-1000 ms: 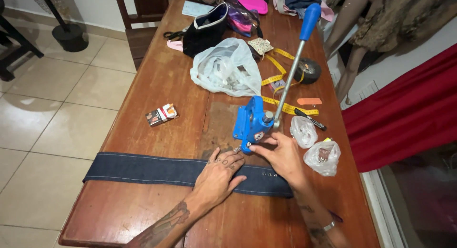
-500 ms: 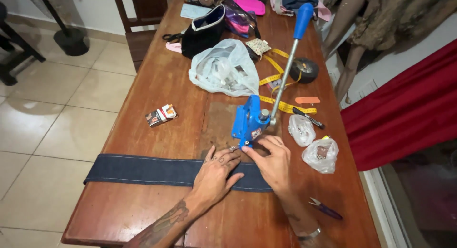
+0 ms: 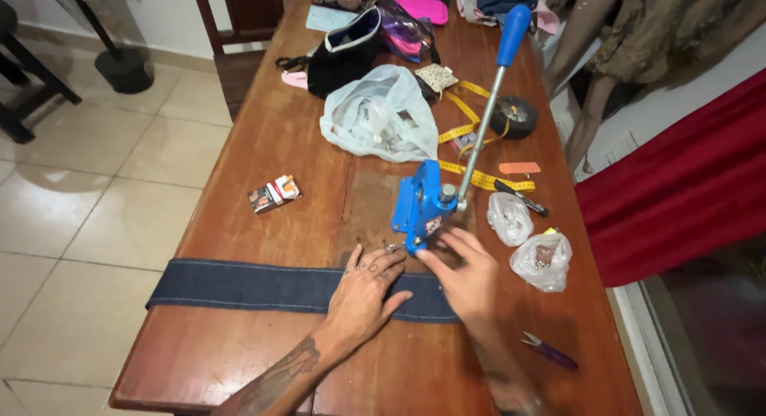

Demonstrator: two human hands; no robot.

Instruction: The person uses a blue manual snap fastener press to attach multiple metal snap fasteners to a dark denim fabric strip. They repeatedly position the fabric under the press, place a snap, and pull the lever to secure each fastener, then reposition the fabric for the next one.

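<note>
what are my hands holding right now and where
Nothing is gripped. The left hand presses flat on the denim strip; the right hand's fingertips reach the blue press's base.

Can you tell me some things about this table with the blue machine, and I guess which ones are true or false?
1. The left hand lies flat on the denim strip. True.
2. The blue hand press has its lever pushed down flat. False: the lever stands up.
3. The right hand reaches to the base of the press. True.
4. The yellow tape measure is in the left hand. False: it lies on the table.
</note>
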